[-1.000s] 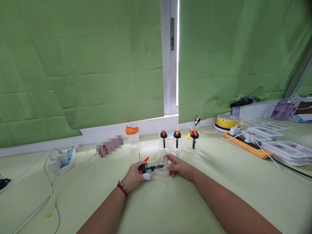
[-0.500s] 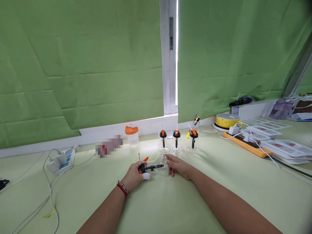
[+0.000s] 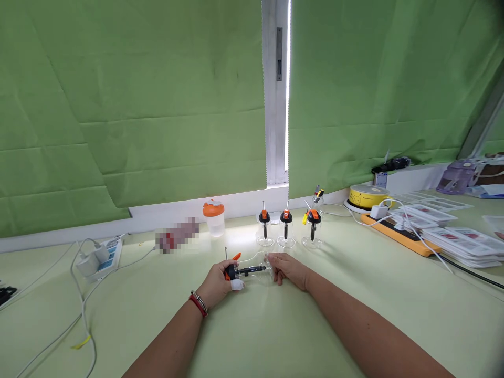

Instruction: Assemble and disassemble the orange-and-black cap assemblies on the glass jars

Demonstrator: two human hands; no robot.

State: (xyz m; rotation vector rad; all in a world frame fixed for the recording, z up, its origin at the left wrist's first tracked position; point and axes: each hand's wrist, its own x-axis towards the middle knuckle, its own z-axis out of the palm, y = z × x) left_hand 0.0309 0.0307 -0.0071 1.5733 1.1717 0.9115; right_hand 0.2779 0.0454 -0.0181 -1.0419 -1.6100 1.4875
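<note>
Lying on its side between my hands is a clear glass bottle with a black-and-orange top, a thin metal stem and a black tube inside. My left hand, a white wrap on its thumb, is closed around the top end. At the wide base, the fingers of my right hand are bent against the glass, gripping it. Beyond them stand three similar bottles, upright in a row: a left one, a middle one and a right one with a yellow tab.
An orange-lidded plastic cup stands behind my left hand, near a blurred-out object. Cables run from a white power strip at left. On the right are an orange power strip, a yellow round container and stacked printed cards.
The view has shifted slightly. Both hands keep their hold on the bottle, with only a slight shift of my right fingers at its base.
</note>
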